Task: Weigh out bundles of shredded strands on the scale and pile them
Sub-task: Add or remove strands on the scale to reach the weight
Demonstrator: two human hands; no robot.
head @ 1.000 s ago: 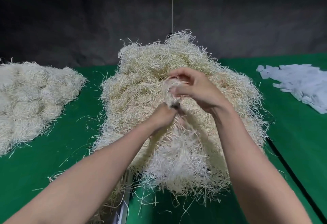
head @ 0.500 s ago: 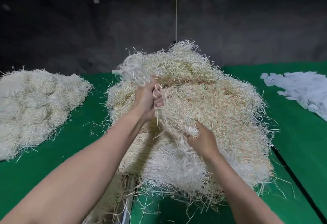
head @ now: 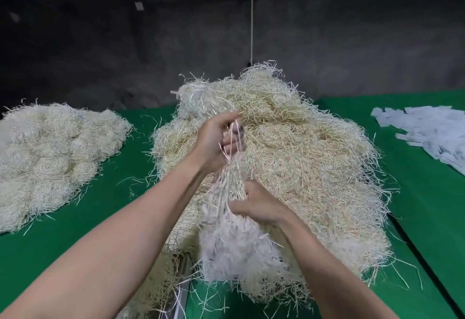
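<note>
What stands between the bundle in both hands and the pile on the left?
Nothing solid that shows. The left hand and right hand grip the bundle against the big heap; between it and the left pile lies bare green table with only a few stray strands.

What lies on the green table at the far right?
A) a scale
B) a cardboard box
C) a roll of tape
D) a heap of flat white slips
D: a heap of flat white slips lies on the green table at the right edge.
</note>
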